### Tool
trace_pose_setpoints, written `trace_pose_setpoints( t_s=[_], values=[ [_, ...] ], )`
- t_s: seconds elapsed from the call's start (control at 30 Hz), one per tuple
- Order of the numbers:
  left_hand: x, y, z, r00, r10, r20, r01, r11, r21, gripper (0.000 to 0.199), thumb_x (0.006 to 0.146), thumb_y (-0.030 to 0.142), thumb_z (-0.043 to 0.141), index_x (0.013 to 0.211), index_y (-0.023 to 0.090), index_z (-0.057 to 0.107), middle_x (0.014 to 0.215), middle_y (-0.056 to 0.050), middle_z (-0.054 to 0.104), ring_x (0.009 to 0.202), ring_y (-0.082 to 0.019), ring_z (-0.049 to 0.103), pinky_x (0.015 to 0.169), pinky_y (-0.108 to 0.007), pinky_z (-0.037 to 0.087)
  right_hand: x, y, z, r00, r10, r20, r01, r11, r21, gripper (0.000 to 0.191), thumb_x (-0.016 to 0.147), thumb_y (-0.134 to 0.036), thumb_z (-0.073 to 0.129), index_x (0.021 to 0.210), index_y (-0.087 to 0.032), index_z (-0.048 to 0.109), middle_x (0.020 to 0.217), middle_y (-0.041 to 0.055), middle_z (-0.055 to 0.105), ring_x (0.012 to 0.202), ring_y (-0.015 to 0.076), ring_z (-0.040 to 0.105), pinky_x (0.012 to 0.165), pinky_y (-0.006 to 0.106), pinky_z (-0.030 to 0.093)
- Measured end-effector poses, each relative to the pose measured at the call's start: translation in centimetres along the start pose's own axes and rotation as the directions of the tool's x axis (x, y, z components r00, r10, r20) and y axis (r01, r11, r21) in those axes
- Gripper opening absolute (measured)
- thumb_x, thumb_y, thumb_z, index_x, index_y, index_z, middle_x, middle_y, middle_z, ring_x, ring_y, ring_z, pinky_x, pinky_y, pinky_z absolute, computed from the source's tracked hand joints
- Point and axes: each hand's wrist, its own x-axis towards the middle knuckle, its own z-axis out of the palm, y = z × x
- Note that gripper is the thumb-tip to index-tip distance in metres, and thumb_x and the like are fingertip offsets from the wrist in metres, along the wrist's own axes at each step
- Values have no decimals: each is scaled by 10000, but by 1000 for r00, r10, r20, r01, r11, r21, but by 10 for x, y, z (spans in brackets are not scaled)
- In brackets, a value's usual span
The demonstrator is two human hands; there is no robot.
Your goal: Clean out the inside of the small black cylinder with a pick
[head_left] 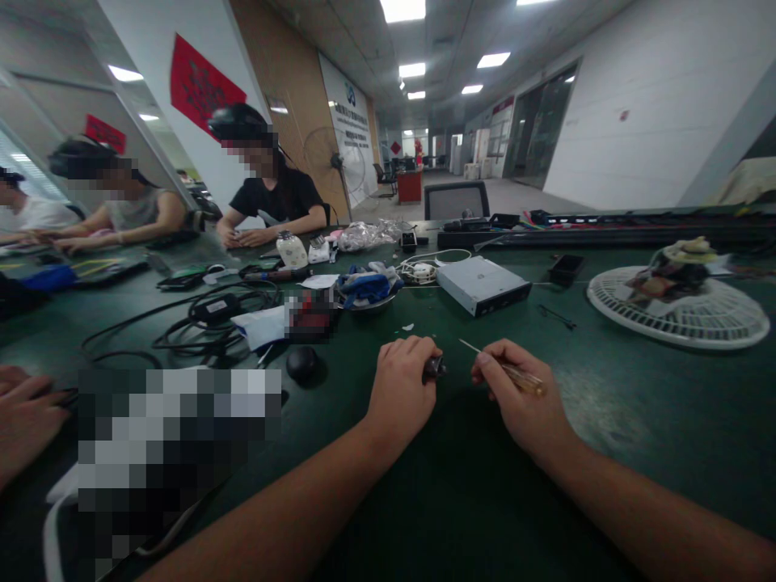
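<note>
My left hand (400, 376) is closed around a small dark metal part (435, 367), whose end sticks out on the right side of the fingers. The rest of that part is hidden in the grip, so its kind cannot be made out. In my right hand (525, 392) is a screwdriver with a translucent amber handle (526, 380). Its thin shaft points up and to the left, with the tip apart from the small part. Both hands are low over the dark green table (461, 469).
A grey optical disc drive (482, 283) lies ahead, with a white fan grille and motor (676, 303) to the right. On the left are a black mouse (303, 365), coiled black cables (212, 311) and a bowl with blue cloth (367, 287). Another person's hand (27, 416) rests at far left.
</note>
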Motion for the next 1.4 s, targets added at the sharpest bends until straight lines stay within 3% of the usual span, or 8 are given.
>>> trace_pose_setpoints(
  t_s=[0.17, 0.33, 0.53, 0.8, 0.93, 1.03, 1.2, 1.4],
  values=[
    [0, 0, 2, 1000, -1, 9, 1, 1000, -16, 270, 777, 23, 579, 944, 234, 593, 969, -15, 668, 975, -236, 589, 886, -394, 416, 4, 5, 4, 991, -56, 121, 84, 965, -248, 92, 940, -281, 577, 956, -230, 652, 999, 67, 697, 925, 252, 649, 808, 400, 502],
    [0, 0, 2, 999, -27, 24, 28, 999, -22, 275, 779, 30, 582, 959, 237, 604, 979, -19, 676, 978, -243, 592, 898, -406, 415, 4, 4, 5, 956, -88, 281, 194, 905, -378, 102, 829, -181, 692, 882, -234, 624, 962, 66, 670, 956, 277, 611, 815, 424, 500],
    [0, -2, 5, 997, -72, 37, 73, 997, -34, 265, 776, 51, 600, 977, 224, 606, 988, -29, 686, 973, -250, 605, 905, -426, 420, 4, 3, 4, 947, -64, 315, 188, 905, -381, 66, 843, -205, 692, 845, -242, 637, 988, 65, 666, 976, 276, 604, 835, 431, 492],
    [0, -1, 3, 996, -62, 64, 63, 998, -16, 269, 794, 87, 602, 1011, 243, 627, 1017, -29, 695, 987, -250, 608, 907, -426, 422, 3, 5, 0, 952, -97, 290, 194, 923, -331, 99, 811, -179, 669, 808, -230, 583, 896, 49, 673, 884, 257, 634, 764, 393, 491],
    [-1, 0, 2, 998, -40, 48, 39, 999, 21, 317, 783, 97, 613, 1043, 276, 644, 1022, -15, 697, 1008, -251, 604, 970, -459, 370, 5, 5, 0, 980, -80, 180, 118, 972, -206, 146, 813, -169, 655, 815, -235, 525, 883, 33, 691, 791, 220, 659, 715, 354, 494],
    [-1, 0, 1, 998, -39, 49, 37, 999, 26, 333, 789, 109, 615, 1063, 294, 652, 1022, -7, 707, 1027, -255, 604, 999, -480, 334, 5, 7, 1, 989, -81, 123, 91, 993, -80, 164, 835, -159, 641, 808, -236, 498, 947, 41, 710, 855, 217, 684, 769, 352, 509],
    [0, 3, -1, 995, 53, 88, -47, 997, -64, 283, 808, 137, 635, 1047, 288, 658, 1021, 9, 719, 1042, -235, 613, 1044, -471, 295, 4, 8, 1, 989, -94, 118, 92, 996, 20, 165, 859, -150, 632, 803, -236, 503, 953, 41, 714, 892, 218, 692, 805, 359, 513],
    [0, 4, -2, 991, 111, 74, -99, 983, -152, 248, 820, 173, 657, 1050, 264, 653, 1025, 10, 718, 1034, -214, 627, 1050, -432, 300, 5, 7, 0, 997, -70, 41, 70, 998, -5, 234, 807, -161, 730, 780, -228, 508, 946, 41, 710, 870, 218, 685, 778, 353, 509]
  ],
)
